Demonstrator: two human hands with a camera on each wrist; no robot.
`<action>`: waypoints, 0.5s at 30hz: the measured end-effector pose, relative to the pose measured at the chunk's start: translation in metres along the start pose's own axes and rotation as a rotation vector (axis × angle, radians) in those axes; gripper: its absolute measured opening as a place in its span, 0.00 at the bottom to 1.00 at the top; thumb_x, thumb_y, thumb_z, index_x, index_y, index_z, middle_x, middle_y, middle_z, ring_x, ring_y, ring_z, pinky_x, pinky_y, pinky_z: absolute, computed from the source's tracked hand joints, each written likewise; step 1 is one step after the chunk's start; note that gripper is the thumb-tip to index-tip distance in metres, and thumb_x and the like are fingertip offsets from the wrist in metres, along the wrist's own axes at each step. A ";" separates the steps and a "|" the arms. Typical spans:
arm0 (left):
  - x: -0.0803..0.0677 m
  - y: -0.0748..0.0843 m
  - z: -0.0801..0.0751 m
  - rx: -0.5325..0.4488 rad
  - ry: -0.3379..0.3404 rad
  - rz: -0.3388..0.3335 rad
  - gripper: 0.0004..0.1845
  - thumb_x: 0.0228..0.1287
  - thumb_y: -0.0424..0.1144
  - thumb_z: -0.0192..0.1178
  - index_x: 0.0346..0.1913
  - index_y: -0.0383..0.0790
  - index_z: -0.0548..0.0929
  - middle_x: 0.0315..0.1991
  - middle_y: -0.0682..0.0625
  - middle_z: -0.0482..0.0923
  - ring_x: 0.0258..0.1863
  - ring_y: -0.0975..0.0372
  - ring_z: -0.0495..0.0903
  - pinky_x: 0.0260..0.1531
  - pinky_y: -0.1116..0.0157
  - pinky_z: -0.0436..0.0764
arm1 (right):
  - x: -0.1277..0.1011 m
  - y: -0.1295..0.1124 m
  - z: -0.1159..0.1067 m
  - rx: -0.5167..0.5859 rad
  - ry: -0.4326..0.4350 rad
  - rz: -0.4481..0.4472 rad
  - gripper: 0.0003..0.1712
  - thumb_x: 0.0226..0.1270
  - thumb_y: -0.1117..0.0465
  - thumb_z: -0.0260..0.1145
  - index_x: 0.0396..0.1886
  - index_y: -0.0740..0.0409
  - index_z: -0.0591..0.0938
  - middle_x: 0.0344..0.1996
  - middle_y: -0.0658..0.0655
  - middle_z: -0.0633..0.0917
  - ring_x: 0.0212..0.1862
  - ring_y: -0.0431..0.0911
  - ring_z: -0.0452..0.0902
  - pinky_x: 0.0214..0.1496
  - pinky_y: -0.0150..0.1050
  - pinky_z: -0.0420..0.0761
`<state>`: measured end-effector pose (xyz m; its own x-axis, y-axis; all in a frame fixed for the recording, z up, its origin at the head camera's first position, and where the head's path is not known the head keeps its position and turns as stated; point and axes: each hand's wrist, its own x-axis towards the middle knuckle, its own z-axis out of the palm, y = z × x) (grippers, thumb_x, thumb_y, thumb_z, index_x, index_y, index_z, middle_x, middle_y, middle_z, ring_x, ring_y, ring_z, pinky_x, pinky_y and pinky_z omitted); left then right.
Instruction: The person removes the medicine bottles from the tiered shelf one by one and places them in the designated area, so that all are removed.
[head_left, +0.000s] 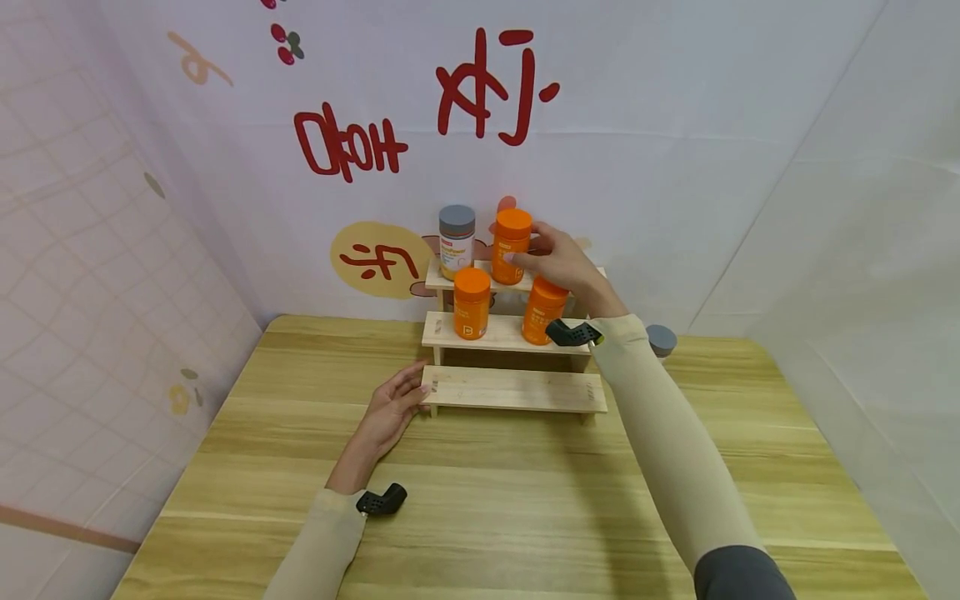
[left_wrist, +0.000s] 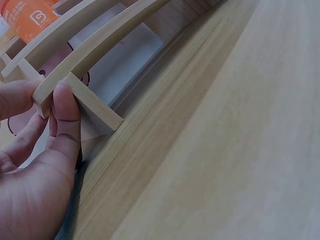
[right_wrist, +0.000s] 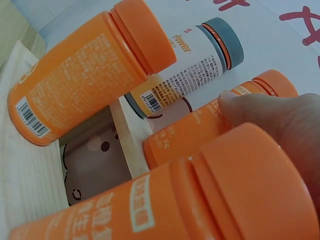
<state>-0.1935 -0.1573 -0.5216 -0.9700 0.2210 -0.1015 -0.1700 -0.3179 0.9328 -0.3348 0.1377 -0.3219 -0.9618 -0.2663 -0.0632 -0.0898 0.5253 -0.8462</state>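
Observation:
A three-tier wooden display rack (head_left: 517, 389) stands on the table against the back wall. My left hand (head_left: 390, 410) pinches the left end of its lowest board, thumb and fingers around the board's edge in the left wrist view. Up on the top tier, my right hand (head_left: 564, 262) grips an orange supplement bottle (head_left: 510, 246) from the right, its thumb across the front. Left of that bottle is a white-and-yellow bottle with a grey cap (head_left: 457, 237). The middle tier bears an orange bottle on the left (head_left: 471, 307) and another on the right (head_left: 542, 315), just below my right wrist.
A further grey-capped container (head_left: 662, 340) stands on the table right of the rack, partly hidden by my right sleeve. The wooden table (head_left: 480, 517) runs up to a white printed cloth (head_left: 637, 192) at the back, with cloth walls on both sides.

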 end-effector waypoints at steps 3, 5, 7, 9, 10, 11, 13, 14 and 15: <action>0.000 0.000 0.000 0.000 -0.002 0.003 0.32 0.75 0.27 0.57 0.78 0.37 0.63 0.55 0.47 0.73 0.46 0.63 0.78 0.39 0.72 0.83 | 0.000 0.001 0.000 0.000 0.008 -0.022 0.39 0.67 0.41 0.71 0.74 0.40 0.68 0.64 0.56 0.79 0.63 0.54 0.75 0.69 0.57 0.77; 0.000 -0.001 0.000 0.000 -0.004 0.006 0.32 0.75 0.28 0.58 0.78 0.36 0.63 0.55 0.47 0.73 0.46 0.63 0.78 0.39 0.71 0.84 | -0.001 0.002 0.000 0.002 0.012 -0.033 0.38 0.67 0.41 0.71 0.73 0.40 0.69 0.64 0.56 0.79 0.63 0.54 0.76 0.68 0.57 0.77; 0.001 -0.001 -0.001 0.001 -0.006 0.006 0.33 0.74 0.28 0.58 0.79 0.35 0.62 0.55 0.47 0.73 0.46 0.64 0.78 0.39 0.71 0.84 | -0.001 0.002 0.000 0.008 0.017 -0.043 0.37 0.68 0.43 0.71 0.73 0.41 0.69 0.64 0.56 0.79 0.63 0.54 0.76 0.68 0.56 0.78; 0.001 -0.001 -0.001 0.001 -0.004 0.005 0.33 0.74 0.28 0.58 0.79 0.35 0.61 0.56 0.46 0.72 0.46 0.63 0.78 0.39 0.71 0.84 | -0.003 0.003 -0.001 0.011 0.031 -0.052 0.37 0.68 0.44 0.71 0.72 0.43 0.68 0.65 0.56 0.79 0.64 0.54 0.76 0.68 0.56 0.78; 0.001 -0.001 -0.001 0.000 -0.002 0.004 0.34 0.74 0.28 0.58 0.79 0.34 0.61 0.56 0.46 0.72 0.46 0.63 0.78 0.39 0.71 0.84 | -0.003 0.003 -0.001 0.016 0.040 -0.056 0.37 0.68 0.44 0.72 0.72 0.44 0.68 0.65 0.57 0.79 0.64 0.54 0.76 0.68 0.57 0.78; 0.001 -0.001 -0.001 -0.001 -0.001 0.002 0.34 0.74 0.28 0.58 0.79 0.34 0.60 0.56 0.46 0.72 0.46 0.63 0.78 0.39 0.71 0.84 | -0.004 0.002 -0.002 0.020 0.050 -0.058 0.37 0.68 0.45 0.72 0.72 0.46 0.68 0.65 0.57 0.79 0.64 0.54 0.76 0.69 0.57 0.77; 0.001 -0.001 -0.001 -0.002 0.001 0.003 0.34 0.74 0.27 0.58 0.79 0.34 0.60 0.56 0.45 0.72 0.46 0.63 0.77 0.39 0.72 0.83 | -0.006 0.002 -0.003 0.022 0.073 -0.071 0.37 0.68 0.46 0.72 0.71 0.47 0.68 0.67 0.58 0.78 0.66 0.54 0.75 0.69 0.57 0.77; 0.001 -0.001 -0.001 0.000 0.001 0.005 0.34 0.74 0.27 0.57 0.79 0.34 0.60 0.56 0.44 0.72 0.46 0.63 0.78 0.39 0.71 0.83 | -0.007 0.002 -0.004 0.025 0.086 -0.073 0.37 0.67 0.46 0.72 0.71 0.48 0.68 0.67 0.57 0.78 0.66 0.54 0.75 0.70 0.57 0.77; 0.001 -0.001 -0.002 0.005 -0.003 0.007 0.34 0.75 0.28 0.57 0.79 0.33 0.59 0.57 0.44 0.72 0.46 0.63 0.78 0.39 0.71 0.83 | -0.008 0.002 -0.006 0.027 0.095 -0.078 0.37 0.67 0.46 0.72 0.70 0.48 0.68 0.68 0.57 0.78 0.67 0.54 0.75 0.70 0.57 0.76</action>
<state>-0.1949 -0.1580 -0.5236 -0.9705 0.2220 -0.0938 -0.1625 -0.3152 0.9350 -0.3289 0.1454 -0.3202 -0.9725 -0.2267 0.0530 -0.1595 0.4835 -0.8607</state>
